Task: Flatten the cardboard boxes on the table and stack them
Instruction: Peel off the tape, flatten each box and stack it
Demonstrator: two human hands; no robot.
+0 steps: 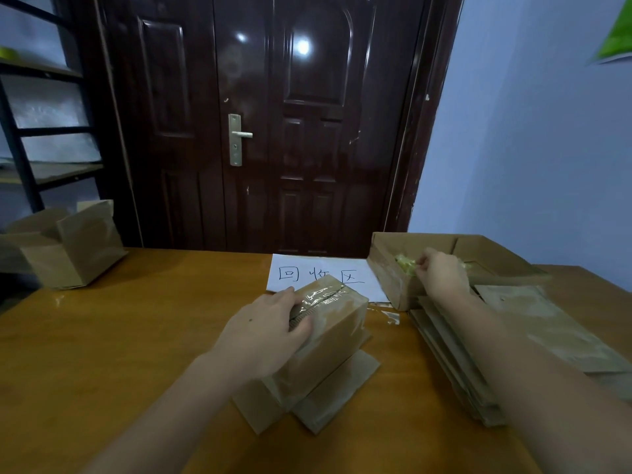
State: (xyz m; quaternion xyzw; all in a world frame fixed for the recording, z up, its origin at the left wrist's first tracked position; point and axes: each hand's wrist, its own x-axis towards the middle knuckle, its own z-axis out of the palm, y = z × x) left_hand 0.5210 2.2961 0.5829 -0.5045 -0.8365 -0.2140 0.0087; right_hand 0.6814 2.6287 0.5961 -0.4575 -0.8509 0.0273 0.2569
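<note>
A brown cardboard box (328,340) stands in the middle of the wooden table (119,336), its top seam covered with shiny clear tape and its lower flaps spread out on the table. My left hand (263,330) grips the box's top left edge. My right hand (441,273) is over an open cardboard box (390,275) at the back right and pinches a crumpled wad of yellowish tape (405,263). A stack of flattened boxes (455,364) lies under my right forearm.
An open cardboard box (71,244) sits on the table's far left corner. A white paper sign (318,273) with handwritten characters lies at the back middle. A flattened piece of cardboard (547,323) lies at the right. A dark door and a shelf rack stand behind.
</note>
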